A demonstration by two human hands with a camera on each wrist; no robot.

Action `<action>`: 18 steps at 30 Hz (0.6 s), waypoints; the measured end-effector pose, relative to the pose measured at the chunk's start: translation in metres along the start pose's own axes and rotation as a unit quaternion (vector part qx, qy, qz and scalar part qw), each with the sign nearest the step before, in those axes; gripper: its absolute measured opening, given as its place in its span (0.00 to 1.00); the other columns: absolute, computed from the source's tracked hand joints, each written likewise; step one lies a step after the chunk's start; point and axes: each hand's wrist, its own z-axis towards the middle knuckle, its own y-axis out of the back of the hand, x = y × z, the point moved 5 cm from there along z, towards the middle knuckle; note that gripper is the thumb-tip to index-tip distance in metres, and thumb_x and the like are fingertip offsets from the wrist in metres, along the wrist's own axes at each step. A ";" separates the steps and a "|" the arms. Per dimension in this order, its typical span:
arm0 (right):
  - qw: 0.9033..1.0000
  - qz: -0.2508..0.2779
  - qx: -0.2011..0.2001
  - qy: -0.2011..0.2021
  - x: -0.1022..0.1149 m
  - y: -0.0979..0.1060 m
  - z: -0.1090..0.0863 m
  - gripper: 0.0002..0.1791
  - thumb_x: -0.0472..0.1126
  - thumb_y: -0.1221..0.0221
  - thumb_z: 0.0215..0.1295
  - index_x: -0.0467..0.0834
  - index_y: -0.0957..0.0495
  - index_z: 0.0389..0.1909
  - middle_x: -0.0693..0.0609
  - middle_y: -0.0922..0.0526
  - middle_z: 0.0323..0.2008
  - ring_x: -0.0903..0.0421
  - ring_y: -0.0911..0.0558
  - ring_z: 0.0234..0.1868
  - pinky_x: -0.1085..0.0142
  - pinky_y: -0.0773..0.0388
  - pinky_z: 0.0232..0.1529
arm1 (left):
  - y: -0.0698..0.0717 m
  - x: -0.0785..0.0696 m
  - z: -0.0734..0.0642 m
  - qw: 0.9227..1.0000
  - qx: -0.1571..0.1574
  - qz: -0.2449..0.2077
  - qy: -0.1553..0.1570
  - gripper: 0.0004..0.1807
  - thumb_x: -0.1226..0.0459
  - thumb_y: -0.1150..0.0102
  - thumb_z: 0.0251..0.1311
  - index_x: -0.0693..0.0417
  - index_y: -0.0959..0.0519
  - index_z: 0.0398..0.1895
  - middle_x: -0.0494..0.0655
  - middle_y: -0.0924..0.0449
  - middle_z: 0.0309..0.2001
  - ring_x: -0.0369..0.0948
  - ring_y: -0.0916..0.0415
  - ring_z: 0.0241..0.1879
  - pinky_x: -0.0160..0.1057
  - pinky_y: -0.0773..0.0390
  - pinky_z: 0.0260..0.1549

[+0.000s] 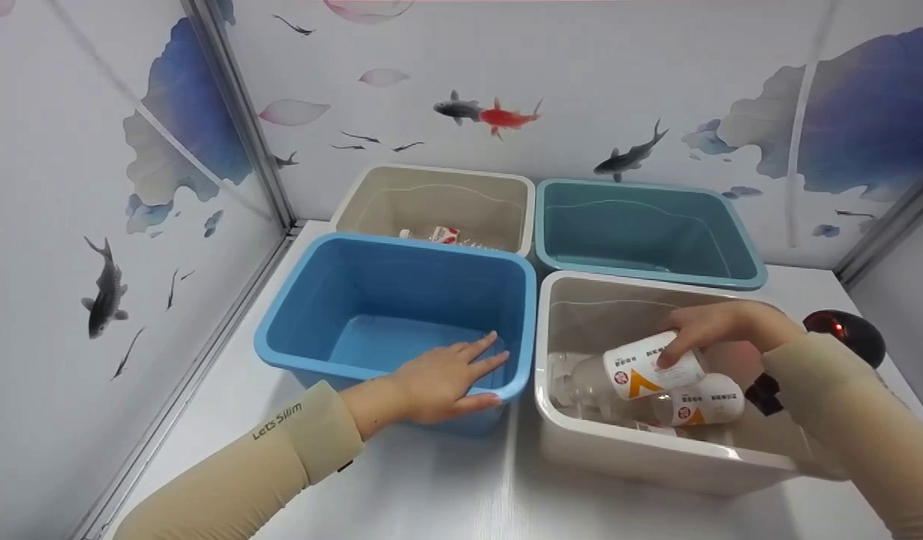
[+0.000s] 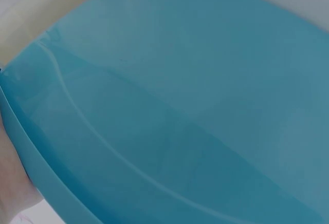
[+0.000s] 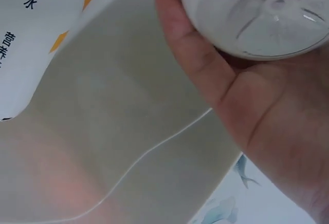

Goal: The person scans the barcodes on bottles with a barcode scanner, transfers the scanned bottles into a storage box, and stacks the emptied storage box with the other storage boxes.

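My right hand [image 1: 720, 326] grips a clear plastic bottle [image 1: 649, 364] with a white and orange label, inside the white bin [image 1: 656, 442]. In the right wrist view, the base of this bottle [image 3: 280, 21] shows beside my thumb. A second bottle with the same kind of label [image 1: 705, 401] lies below it. My left hand [image 1: 443, 382] rests at the near right corner of the blue bin [image 1: 386, 371], fingers spread and fairly straight over the rim. The left wrist view shows mostly the blue bin's inner wall [image 2: 205, 80], with part of the hand at the left edge.
Behind stand a beige bin [image 1: 439, 195] with a clear bottle [image 1: 445, 235] in it and a teal bin [image 1: 641, 225]. A black object with a red light [image 1: 844, 334] stands right of the white bin. Printed walls surround the white table [image 1: 461, 487].
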 end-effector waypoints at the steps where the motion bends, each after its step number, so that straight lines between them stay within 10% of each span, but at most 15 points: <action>1: 1.000 -0.005 -0.004 0.005 0.001 0.001 -0.002 0.29 0.52 0.39 0.54 0.38 0.28 0.51 0.51 0.20 0.43 0.57 0.24 0.42 0.61 0.21 0.44 | 0.000 0.000 0.000 1.000 0.000 0.000 0.000 0.38 0.35 0.67 0.63 0.37 0.53 0.74 0.42 0.60 0.76 0.47 0.51 0.73 0.54 0.41 0.66; 12: 0.988 -0.024 -0.132 0.077 0.015 0.023 -0.036 0.36 0.43 0.30 0.47 0.39 0.34 0.56 0.46 0.25 0.47 0.56 0.26 0.41 0.70 0.25 0.37 | 0.001 0.000 0.000 1.000 -0.003 -0.005 -0.001 0.37 0.37 0.65 0.64 0.37 0.53 0.74 0.43 0.60 0.76 0.47 0.51 0.73 0.55 0.41 0.66; 18: 0.956 -0.100 -0.246 0.123 0.018 0.029 -0.058 0.39 0.44 0.28 0.44 0.42 0.30 0.60 0.48 0.24 0.49 0.60 0.29 0.41 0.70 0.29 0.34 | 0.002 -0.002 -0.001 1.000 -0.004 0.005 -0.008 0.37 0.37 0.65 0.65 0.38 0.52 0.74 0.44 0.59 0.76 0.46 0.50 0.72 0.53 0.40 0.66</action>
